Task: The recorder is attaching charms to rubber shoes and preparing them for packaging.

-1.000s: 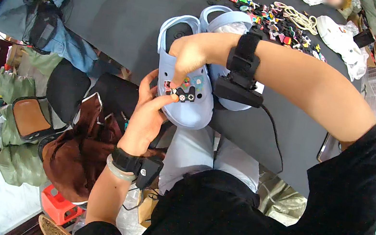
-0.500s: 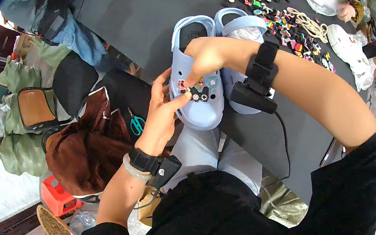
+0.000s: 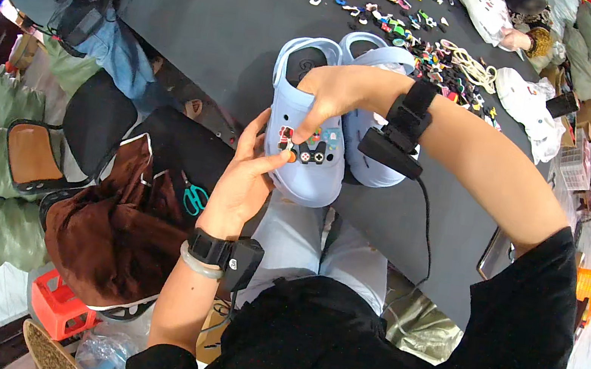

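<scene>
A light blue foam clog (image 3: 304, 188) stands at the near table edge, toe toward me. My left hand (image 3: 239, 190) grips its left side, thumb on the upper beside a small orange shoe charm (image 3: 291, 157). My right hand (image 3: 326, 96) reaches into the clog's opening, its fingers hidden inside and its thumb pressed on the upper near a red and white charm (image 3: 285, 136). A black game-controller charm (image 3: 313, 153) sits in the holes beside other colourful charms. To the right is the matching clog (image 3: 377, 172), partly covered by my right forearm, with clear plastic inside.
Many loose charms (image 3: 396, 25) are spread over the dark table (image 3: 221, 17), near a coil of cream cord (image 3: 475, 68) and a white bag (image 3: 525, 104). Co-workers' arms show at the far left and right. Teal scissors (image 3: 194, 198) lie on a chair at left.
The view has shifted slightly. My left thumb has drawn back a little, and the orange charm beside it now shows. Both hands stay on the same clog.
</scene>
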Demonstrator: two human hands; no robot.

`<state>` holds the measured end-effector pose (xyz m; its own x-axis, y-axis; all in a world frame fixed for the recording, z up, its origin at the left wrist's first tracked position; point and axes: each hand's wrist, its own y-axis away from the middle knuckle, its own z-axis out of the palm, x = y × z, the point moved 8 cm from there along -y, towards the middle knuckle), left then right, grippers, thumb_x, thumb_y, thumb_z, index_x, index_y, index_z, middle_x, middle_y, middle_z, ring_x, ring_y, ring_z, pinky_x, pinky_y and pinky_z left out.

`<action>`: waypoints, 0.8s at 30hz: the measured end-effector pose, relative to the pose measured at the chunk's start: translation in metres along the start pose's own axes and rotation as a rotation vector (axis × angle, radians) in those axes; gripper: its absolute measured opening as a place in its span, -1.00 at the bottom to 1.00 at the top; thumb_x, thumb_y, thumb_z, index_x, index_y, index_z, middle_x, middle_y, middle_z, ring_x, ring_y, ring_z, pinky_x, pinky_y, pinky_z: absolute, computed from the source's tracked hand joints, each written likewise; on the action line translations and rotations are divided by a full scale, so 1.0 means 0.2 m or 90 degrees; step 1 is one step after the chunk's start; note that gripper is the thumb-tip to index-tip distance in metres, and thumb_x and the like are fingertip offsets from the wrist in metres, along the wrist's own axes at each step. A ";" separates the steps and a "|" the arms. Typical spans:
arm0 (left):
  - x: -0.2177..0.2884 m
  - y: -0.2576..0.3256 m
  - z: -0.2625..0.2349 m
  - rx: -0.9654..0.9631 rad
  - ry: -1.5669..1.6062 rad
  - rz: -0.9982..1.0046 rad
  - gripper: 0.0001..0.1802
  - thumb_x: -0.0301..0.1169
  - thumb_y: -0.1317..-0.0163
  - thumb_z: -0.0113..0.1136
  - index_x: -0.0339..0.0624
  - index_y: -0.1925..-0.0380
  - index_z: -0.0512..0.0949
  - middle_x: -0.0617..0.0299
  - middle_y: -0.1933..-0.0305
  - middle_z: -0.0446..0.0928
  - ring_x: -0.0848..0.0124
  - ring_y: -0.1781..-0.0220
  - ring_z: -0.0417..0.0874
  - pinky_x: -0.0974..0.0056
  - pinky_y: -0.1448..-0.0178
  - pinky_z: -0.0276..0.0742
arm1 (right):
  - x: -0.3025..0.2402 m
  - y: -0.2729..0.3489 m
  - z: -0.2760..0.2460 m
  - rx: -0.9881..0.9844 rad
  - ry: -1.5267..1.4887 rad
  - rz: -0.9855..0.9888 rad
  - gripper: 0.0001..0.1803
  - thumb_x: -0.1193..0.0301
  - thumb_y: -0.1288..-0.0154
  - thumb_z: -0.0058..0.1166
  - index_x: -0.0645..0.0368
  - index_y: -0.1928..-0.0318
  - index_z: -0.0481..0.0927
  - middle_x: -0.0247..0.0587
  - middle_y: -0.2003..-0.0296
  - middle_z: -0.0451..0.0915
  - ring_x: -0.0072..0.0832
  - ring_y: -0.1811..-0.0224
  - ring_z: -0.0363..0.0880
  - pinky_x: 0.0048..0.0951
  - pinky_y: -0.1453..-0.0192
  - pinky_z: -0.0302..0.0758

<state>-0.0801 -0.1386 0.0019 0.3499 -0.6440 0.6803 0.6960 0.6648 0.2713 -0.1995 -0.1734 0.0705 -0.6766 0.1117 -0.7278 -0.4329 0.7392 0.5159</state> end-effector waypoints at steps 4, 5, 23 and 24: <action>0.01 0.00 -0.01 0.021 -0.018 0.001 -0.15 -0.57 -0.10 0.24 -0.06 -0.41 0.11 0.11 -0.29 0.22 0.24 -0.32 0.33 0.10 -0.35 0.29 | 0.01 -0.01 -0.01 0.009 -0.003 0.029 -0.56 0.19 0.09 0.42 0.24 0.24 0.72 -0.21 0.34 0.71 -0.44 0.24 0.64 -0.41 0.12 0.49; -0.02 0.00 -0.02 0.022 -0.019 0.000 -0.15 -0.57 -0.10 0.24 -0.06 -0.41 0.11 0.11 -0.29 0.22 0.24 -0.32 0.33 0.10 -0.35 0.29 | 0.01 -0.01 -0.01 0.010 -0.005 0.028 -0.56 0.19 0.09 0.42 0.24 0.24 0.72 -0.21 0.34 0.71 -0.44 0.24 0.64 -0.41 0.12 0.49; 0.20 0.19 0.13 0.224 -0.765 0.403 -0.78 -0.33 -0.07 0.41 -0.12 0.29 0.62 0.24 0.14 0.44 0.35 0.01 0.44 0.30 0.07 0.31 | 0.06 -0.03 -0.05 0.078 0.097 0.013 -0.28 0.02 0.21 0.40 0.37 0.13 0.64 0.10 0.11 0.65 -0.10 0.12 0.64 -0.19 0.11 0.53; 0.21 0.18 0.14 0.219 -0.795 0.402 -0.78 -0.33 -0.07 0.41 -0.13 0.31 0.61 0.25 0.16 0.45 0.36 0.03 0.45 0.29 0.08 0.31 | 0.06 -0.04 -0.05 0.082 0.122 0.008 -0.32 0.02 0.20 0.39 0.35 0.18 0.66 0.06 0.16 0.67 -0.12 0.18 0.65 -0.20 0.15 0.52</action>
<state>-0.0573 -0.1304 0.0593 -0.3569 0.4134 0.8377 0.3889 0.8811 -0.2691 -0.2104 -0.1839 0.0626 -0.7877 0.0021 -0.6160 -0.3526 0.8184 0.4537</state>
